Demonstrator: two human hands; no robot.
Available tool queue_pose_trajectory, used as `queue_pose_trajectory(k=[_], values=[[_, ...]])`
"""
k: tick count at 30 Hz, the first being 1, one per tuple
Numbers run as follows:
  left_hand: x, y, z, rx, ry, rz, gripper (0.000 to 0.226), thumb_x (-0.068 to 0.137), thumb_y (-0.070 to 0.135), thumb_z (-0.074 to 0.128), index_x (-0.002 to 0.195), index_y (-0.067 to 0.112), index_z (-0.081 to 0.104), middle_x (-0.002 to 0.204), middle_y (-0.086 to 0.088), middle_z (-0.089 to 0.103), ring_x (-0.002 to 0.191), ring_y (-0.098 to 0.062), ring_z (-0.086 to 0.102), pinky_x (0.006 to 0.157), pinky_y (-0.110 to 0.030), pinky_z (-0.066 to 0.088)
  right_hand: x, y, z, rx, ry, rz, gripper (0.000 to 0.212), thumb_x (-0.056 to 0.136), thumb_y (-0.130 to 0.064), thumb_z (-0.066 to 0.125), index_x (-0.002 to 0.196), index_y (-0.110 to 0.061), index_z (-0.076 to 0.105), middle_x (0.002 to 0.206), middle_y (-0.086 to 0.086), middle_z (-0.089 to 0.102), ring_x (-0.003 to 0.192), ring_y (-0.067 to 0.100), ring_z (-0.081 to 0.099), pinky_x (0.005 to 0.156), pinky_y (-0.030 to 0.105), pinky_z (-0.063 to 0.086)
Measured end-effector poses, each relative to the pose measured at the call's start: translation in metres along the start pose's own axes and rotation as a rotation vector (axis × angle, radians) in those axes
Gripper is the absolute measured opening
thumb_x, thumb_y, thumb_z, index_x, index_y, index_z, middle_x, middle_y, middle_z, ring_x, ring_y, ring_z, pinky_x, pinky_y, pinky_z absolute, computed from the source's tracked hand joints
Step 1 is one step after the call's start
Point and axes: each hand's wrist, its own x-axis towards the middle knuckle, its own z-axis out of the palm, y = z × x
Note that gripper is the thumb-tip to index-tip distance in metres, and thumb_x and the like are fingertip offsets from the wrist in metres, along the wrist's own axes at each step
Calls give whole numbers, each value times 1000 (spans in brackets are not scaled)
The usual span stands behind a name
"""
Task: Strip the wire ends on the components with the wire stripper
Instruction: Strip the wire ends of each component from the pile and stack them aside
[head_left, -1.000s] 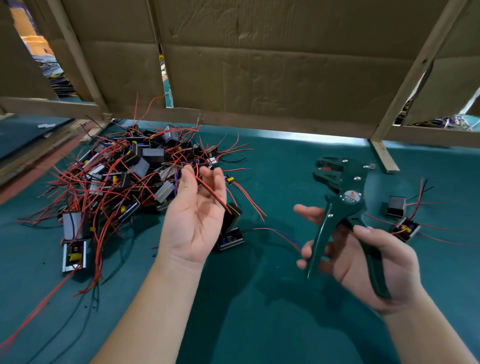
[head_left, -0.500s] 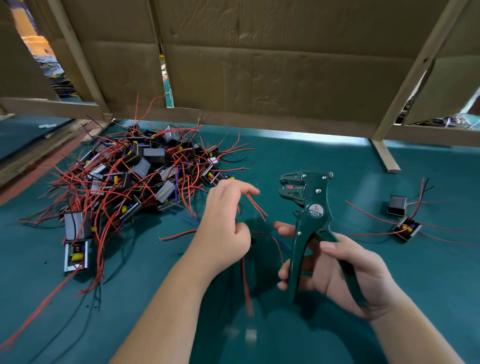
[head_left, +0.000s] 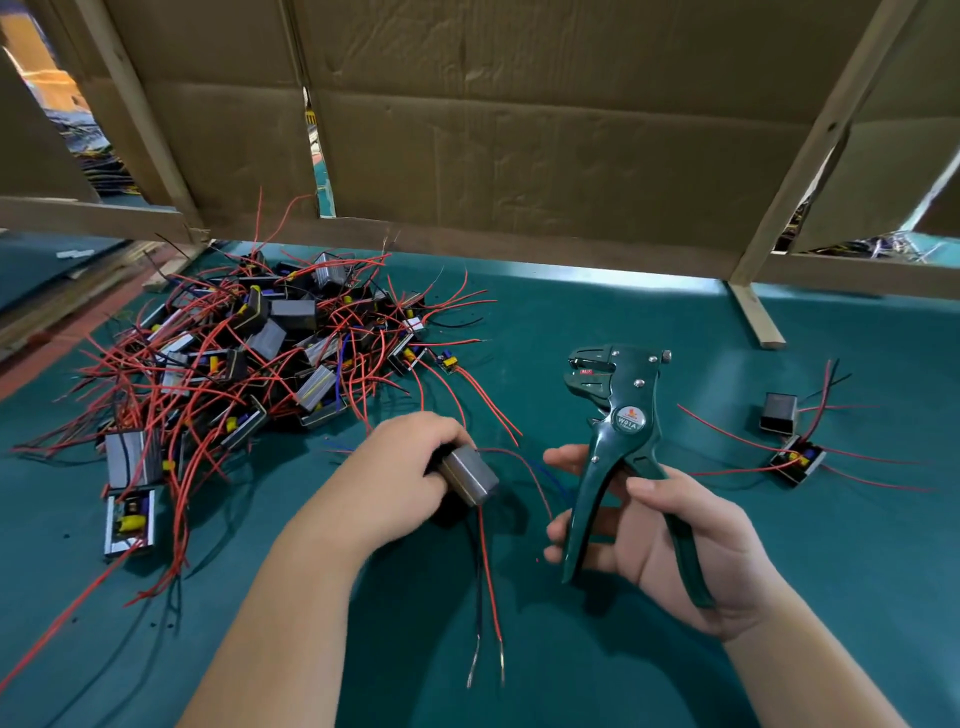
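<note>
- Left hand (head_left: 395, 480): fingers, mostly hidden, clamp a component (head_left: 470, 475); wire tips (head_left: 502, 662) blurred.
- Right hand (head_left: 680, 551): fingers wrap the stripper (head_left: 628, 415).
- Pile (head_left: 249, 358) at 10 o'clock.

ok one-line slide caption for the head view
Left hand grips a wired component while the right hand holds the green wire stripper, with the pile of components to the left.

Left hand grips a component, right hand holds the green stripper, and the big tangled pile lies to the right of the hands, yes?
Not quite. The head view shows the big pile to the left of the hands; the left hand does grip a component and the right hand the green stripper.
</note>
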Motion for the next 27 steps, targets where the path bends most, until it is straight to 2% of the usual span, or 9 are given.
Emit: queue_pose_trajectory(k=[4, 8, 9, 11, 14, 18, 23, 25, 27], values=[[0, -12, -15, 184, 398, -192, 30, 79, 3, 57, 107, 13, 64, 108, -8, 63, 100, -32, 54, 86, -37, 41, -2, -3, -3, 30, 23, -31, 81, 54, -23, 87, 119, 11, 52, 136, 28, 48, 80, 46, 60, 73, 62, 49], [-2, -4, -17, 193, 764, -487, 55, 85, 10, 54, 139, 15, 44, 134, -13, 50, 115, -37, 39, 93, -48, 27, -3, -5, -3, 42, 26, -42, 84, 53, -23, 87, 121, 12, 51, 137, 28, 48, 79, 46, 60, 72, 61, 50], [-3, 1, -17, 152, 825, -460, 57, 84, 9, 51, 140, 15, 43, 131, -13, 52, 115, -36, 40, 95, -47, 25, -2, -5, -3, 47, 26, -41, 84, 53, -23, 87, 121, 12, 51, 137, 28, 48, 79, 46, 60, 72, 61, 50], [-5, 10, -17, 53, 880, -349, 51, 81, 11, 42, 131, 18, 50, 104, -10, 64, 100, -35, 53, 91, -42, 29, -3, -5, -3, 57, 18, -36, 88, 54, -23, 87, 124, 14, 46, 138, 27, 47, 80, 46, 60, 72, 61, 50], [-7, 25, -11, -229, 843, -319, 40, 81, 21, 36, 119, 25, 50, 78, -2, 63, 77, -34, 60, 70, -40, 43, -4, -6, -5, 81, -37, -22, 88, 59, -24, 84, 127, 16, 44, 140, 28, 45, 82, 45, 60, 74, 60, 49], [-1, 35, 3, -489, 744, -280, 34, 88, 7, 39, 116, 27, 44, 75, 14, 56, 62, 3, 53, 60, -26, 36, -6, -8, -2, 105, -200, -18, 72, 72, -24, 75, 129, 12, 48, 145, 29, 37, 86, 43, 61, 80, 61, 47], [3, 33, 13, -547, 433, -350, 31, 89, 1, 40, 98, 29, 47, 60, 7, 48, 44, -2, 42, 44, -17, 32, -6, -4, -1, 86, -238, -88, 73, 75, -23, 74, 134, 8, 44, 149, 16, 38, 88, 43, 61, 81, 59, 46], [3, 35, 17, -575, 372, -349, 28, 89, 2, 39, 90, 29, 47, 55, 7, 45, 41, -5, 39, 42, -17, 31, -4, -3, -1, 77, -177, -107, 77, 69, -23, 79, 132, 8, 48, 139, 20, 49, 85, 45, 60, 78, 60, 47], [4, 36, 18, -643, 350, -346, 29, 89, 3, 38, 86, 31, 46, 52, 6, 40, 43, -10, 34, 47, -27, 32, -3, -3, -1, 71, -110, -114, 80, 63, -23, 83, 130, 8, 51, 119, 24, 58, 82, 46, 60, 76, 60, 48]])
